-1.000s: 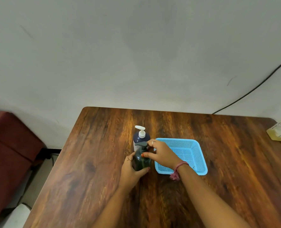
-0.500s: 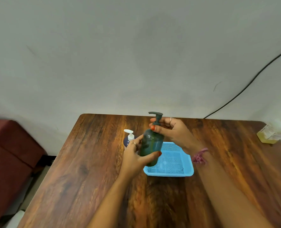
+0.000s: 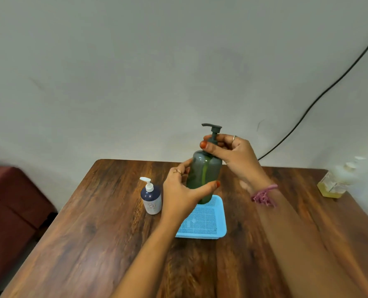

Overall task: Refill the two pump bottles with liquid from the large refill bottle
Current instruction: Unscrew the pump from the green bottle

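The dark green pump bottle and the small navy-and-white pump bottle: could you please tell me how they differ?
The dark green pump bottle is held off the wooden table by the left hand and right hand; the small navy-and-white pump bottle stands untouched. The green one looks larger, with a dark pump, not white. Both are upright.

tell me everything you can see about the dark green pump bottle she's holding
The dark green pump bottle is a rounded cylinder of translucent, plastic-looking material with a dark pump head on top, its spout pointing left. It is upright, lifted off the table above the blue basket. The left hand grips its body, thumb across the front, while the right hand pinches the pump collar at the neck. A pale tube shows faintly inside; the liquid level is unclear.
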Available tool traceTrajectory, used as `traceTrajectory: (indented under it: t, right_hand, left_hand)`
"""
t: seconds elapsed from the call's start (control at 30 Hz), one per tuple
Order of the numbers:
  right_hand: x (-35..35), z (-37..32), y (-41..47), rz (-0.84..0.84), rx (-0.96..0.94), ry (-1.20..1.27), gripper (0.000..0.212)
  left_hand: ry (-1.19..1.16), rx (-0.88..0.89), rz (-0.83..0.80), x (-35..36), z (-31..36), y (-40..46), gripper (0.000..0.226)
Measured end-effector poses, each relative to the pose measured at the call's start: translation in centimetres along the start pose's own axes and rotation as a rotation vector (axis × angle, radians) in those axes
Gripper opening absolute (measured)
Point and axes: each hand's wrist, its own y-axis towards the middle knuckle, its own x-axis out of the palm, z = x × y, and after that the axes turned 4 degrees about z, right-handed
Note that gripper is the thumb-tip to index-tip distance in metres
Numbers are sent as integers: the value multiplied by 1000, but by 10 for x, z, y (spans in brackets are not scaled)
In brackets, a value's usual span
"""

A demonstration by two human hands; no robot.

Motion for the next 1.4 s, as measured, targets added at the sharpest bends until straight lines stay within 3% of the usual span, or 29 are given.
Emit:
traceTrajectory:
  t: [0.33, 0.43, 0.57, 0.63, 0.73, 0.8, 0.87, 0.97, 1.03, 1.17, 1.27, 1.4]
  right_hand:
    - [-33, -32, 8, -123, -91, -58, 14]
    - [-39, -38, 10, -255, -63, 41, 24]
    - [-49, -52, 9, -387, -51, 22, 37]
    - [-49, -61, 6, -337, -94, -148, 45]
    - [-36, -67, 1, -96, -219, -380, 59]
    - [-32, -69, 0, -33, -244, -309, 48]
    - [-37, -71, 3, -118, -169, -155, 40]
    - [-47, -74, 4, -252, -70, -16, 56]
    - [-43, -73, 0, -198, -85, -30, 68]
    - [-30, -67, -4, -3, -141, -83, 55]
    - [-35, -70, -2, -79, -90, -24, 42]
    - [-32, -74, -4, -55, -136, -56, 53]
  left_hand:
    - [-38, -5, -24, 14, 31, -6, 72]
    - [-155, -47, -89, 16, 39, -9, 63]
    - [-137, -8, -52, 16, 48, -10, 69]
    - [-115, 18, -14, 17, 51, -9, 73]
    - [-80, 66, 21, 19, 58, -7, 76]
    - [-78, 76, 31, 20, 61, -7, 77]
    - [-103, 66, 37, 19, 62, -8, 76]
    - [-126, 58, 50, 19, 64, -8, 74]
    - [-127, 64, 57, 19, 65, -8, 74]
    - [-113, 83, 63, 20, 66, -8, 73]
    - [-120, 85, 75, 20, 66, -7, 74]
    - [-136, 89, 85, 19, 67, -5, 76]
